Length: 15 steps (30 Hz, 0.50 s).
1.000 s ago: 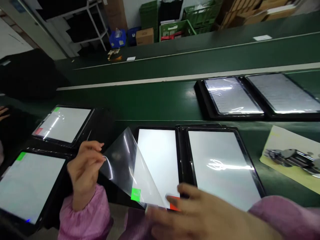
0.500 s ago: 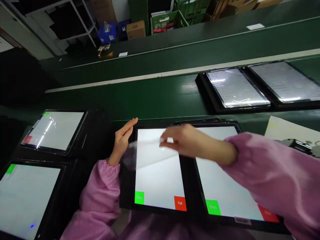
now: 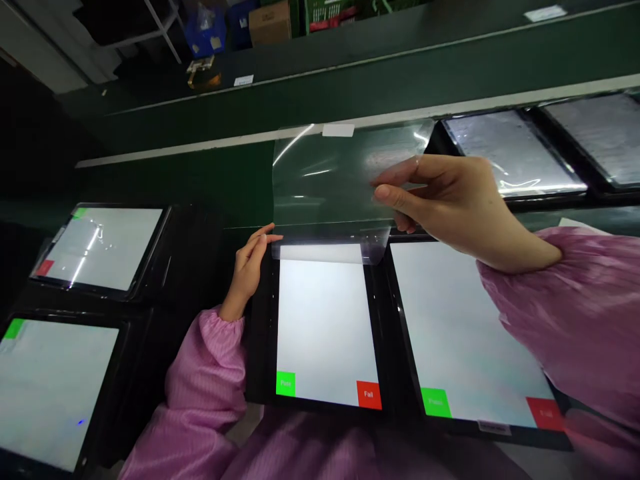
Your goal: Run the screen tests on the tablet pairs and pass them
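My right hand (image 3: 440, 200) pinches a clear plastic film (image 3: 330, 173) between thumb and fingers, above the top end of a lit tablet (image 3: 325, 320). The film is raised and see-through, with a small white label near its far edge; its lower edge overlaps the tablet's top. The tablet lies flat, showing a white screen with a green "Pass" box and a red "Fail" box. At its upper left corner rests my left hand (image 3: 247, 267), fingers stretched out, by the film's lower left corner. Whether its fingertips press on the film or the tablet's edge, I cannot tell.
A second lit tablet (image 3: 465, 333) lies to the right, partly under my right sleeve. Two more lit tablets (image 3: 107, 247) (image 3: 60, 380) are at the left. Farther back on the right sit two dark-screened tablets (image 3: 515, 150). Behind runs a green bench with a pale strip (image 3: 200, 147).
My right hand has moved up and right, carrying the film from over the tablet's screen to beyond its top edge. My left hand stays at the corner. The view has tilted down slightly.
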Each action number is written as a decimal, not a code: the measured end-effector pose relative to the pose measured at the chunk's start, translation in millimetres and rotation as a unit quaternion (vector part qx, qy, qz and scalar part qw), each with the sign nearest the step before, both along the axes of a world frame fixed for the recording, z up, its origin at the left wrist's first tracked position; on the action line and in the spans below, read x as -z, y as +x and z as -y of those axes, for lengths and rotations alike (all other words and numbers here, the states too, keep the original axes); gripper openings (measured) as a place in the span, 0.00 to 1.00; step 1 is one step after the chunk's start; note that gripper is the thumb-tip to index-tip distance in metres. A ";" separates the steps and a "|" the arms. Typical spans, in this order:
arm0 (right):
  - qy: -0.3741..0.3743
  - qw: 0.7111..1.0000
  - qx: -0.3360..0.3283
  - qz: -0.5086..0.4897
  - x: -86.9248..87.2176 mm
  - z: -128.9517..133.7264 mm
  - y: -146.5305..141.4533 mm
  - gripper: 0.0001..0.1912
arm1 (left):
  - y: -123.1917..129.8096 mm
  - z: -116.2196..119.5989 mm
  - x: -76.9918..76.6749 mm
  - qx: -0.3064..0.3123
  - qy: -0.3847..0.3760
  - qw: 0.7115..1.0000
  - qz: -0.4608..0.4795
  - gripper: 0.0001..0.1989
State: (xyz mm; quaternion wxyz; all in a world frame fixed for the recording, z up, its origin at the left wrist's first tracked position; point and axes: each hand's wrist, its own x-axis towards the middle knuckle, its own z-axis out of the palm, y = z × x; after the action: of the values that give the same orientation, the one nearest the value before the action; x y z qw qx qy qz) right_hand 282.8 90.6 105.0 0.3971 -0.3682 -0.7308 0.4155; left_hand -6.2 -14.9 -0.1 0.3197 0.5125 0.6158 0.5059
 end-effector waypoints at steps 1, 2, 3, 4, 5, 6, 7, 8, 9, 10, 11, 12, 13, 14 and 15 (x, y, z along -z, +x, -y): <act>0.008 1.000 -0.006 -0.006 1.1 1.7 0.0 0.08 | -0.6 -0.6 1.9 -0.003 0.008 1.000 -0.003 0.22; 0.014 1.000 -0.012 -0.009 1.9 3.4 0.4 0.06 | -1.3 -1.3 3.7 -0.004 0.015 1.000 -0.006 0.23; 0.018 1.000 -0.017 -0.007 2.3 5.2 1.1 0.05 | -1.9 -1.9 5.3 -0.003 0.020 1.000 -0.008 0.23; 0.021 1.000 -0.021 -0.004 2.2 7.0 2.2 0.04 | -2.5 -2.5 6.6 -0.002 0.025 1.000 -0.011 0.23; 0.025 0.999 -0.025 0.000 1.6 8.9 3.6 0.04 | -2.9 -3.0 7.5 -0.002 0.029 0.999 -0.013 0.23; 0.030 0.999 -0.028 0.003 0.8 11.1 5.1 0.03 | -3.2 -3.4 8.2 -0.003 0.034 0.999 -0.014 0.23; 0.034 0.999 -0.030 0.005 -0.2 13.5 6.8 0.03 | -3.4 -3.8 8.6 -0.005 0.039 0.999 -0.013 0.23; 0.038 0.999 -0.032 0.005 -1.2 16.1 8.3 0.03 | -3.4 -4.1 8.9 -0.008 0.044 0.999 -0.011 0.23; 0.039 0.999 -0.032 0.006 -2.0 19.1 9.8 0.03 | -3.4 -4.3 9.2 -0.012 0.047 0.999 -0.008 0.24; 0.037 0.999 -0.033 0.007 -2.5 22.5 11.0 0.03 | -3.3 -4.5 9.4 -0.015 0.048 0.999 -0.005 0.24; 0.034 0.999 -0.034 0.007 -2.5 26.3 12.1 0.03 | -3.1 -4.5 9.8 -0.017 0.049 0.999 -0.003 0.24; 0.030 0.999 -0.035 0.009 -2.0 30.5 13.0 0.04 | -2.9 -4.3 10.2 -0.019 0.050 0.999 0.000 0.25; 0.026 0.999 -0.035 0.014 -0.9 35.0 13.8 0.05 | -2.7 -3.9 10.8 -0.024 0.052 0.998 0.002 0.25; 0.024 0.999 -0.035 0.019 0.7 39.6 14.5 0.06 | -2.5 -3.0 11.3 -0.034 0.056 0.998 0.004 0.25; 0.021 0.999 -0.035 0.026 2.8 44.1 15.1 0.07 | -2.3 -1.6 11.7 -0.050 0.061 0.997 0.007 0.25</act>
State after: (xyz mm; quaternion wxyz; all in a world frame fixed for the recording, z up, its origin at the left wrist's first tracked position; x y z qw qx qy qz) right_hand 297.9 46.5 102.2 0.3705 -0.3444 -0.7620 0.4043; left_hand -8.5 -13.3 -11.8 0.2662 0.4962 0.6064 0.5614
